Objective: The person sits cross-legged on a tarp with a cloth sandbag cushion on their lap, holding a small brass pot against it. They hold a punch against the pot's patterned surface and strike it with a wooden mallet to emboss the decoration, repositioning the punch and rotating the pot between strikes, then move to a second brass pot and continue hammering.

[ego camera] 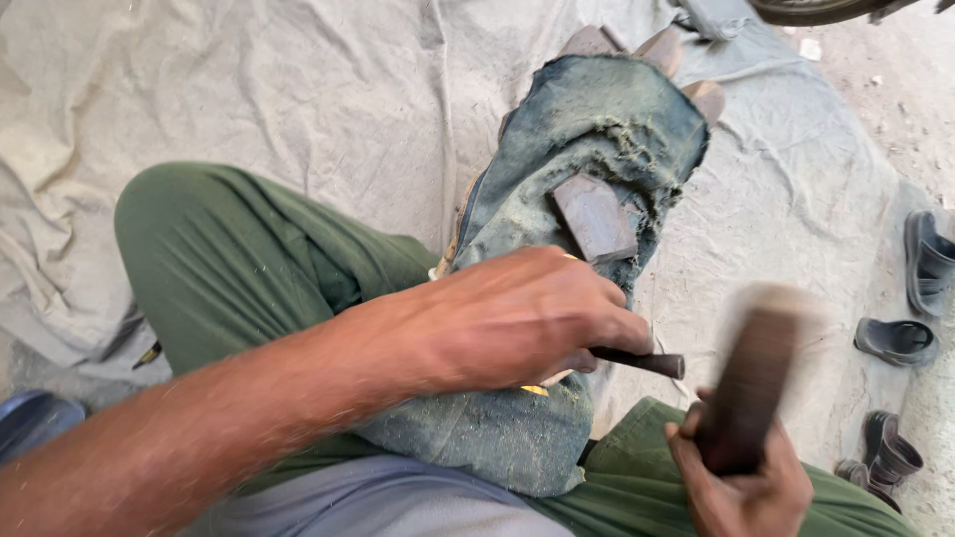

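both hands clamped: left (517, 318) on chisel (642, 361), right (741, 477) on mallet (751, 373), just apart.

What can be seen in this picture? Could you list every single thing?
Worn denim cloth: one, faded blue, draped over the lap.
Flat rectangular wooden piece: one, dark brown, lying on the denim.
Dark metal chisel: one, blackish, gripped in the left hand.
Blurred wooden mallet: one, brown, gripped in the right hand.
Canvas ground sheet: one, beige, spread on the ground.
Rubber sandals: about four, grey, on the right edge.
Green trousers: one pair, on the person's legs.
Left hand: one, closed round the chisel.
Right hand: one, closed round the mallet.
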